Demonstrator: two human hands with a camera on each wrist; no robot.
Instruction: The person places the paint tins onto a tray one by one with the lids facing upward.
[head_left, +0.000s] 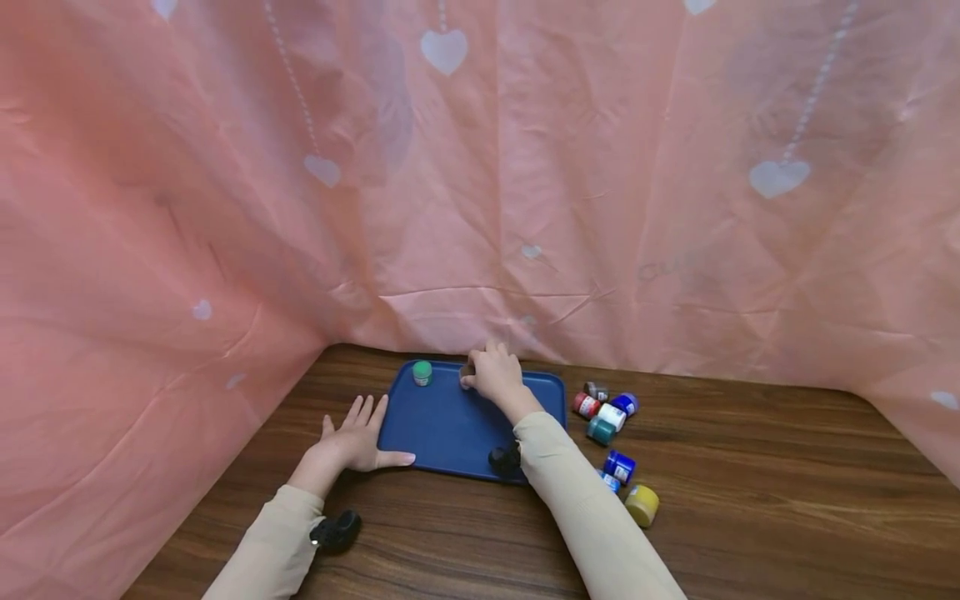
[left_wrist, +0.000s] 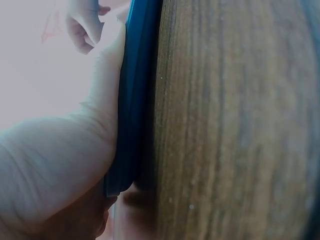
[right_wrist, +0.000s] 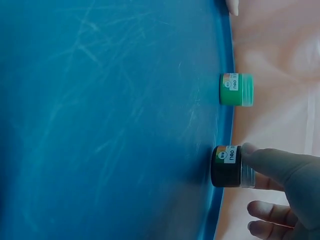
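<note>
Left hand (head_left: pixel 358 440) lies flat, fingers straight, beside tray (head_left: pixel 442 425); right hand (head_left: pixel 497 375) pinches dark jar (right_wrist: pixel 227 166); only wrist view shows its label, unreadable.

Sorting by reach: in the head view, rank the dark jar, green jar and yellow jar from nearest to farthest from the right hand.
1. Dark jar: at the right hand, fingers on it, tray's far edge.
2. Green jar: left of it, tray's far-left corner.
3. Yellow jar: on the table, right of the tray, nearest the person.
</note>
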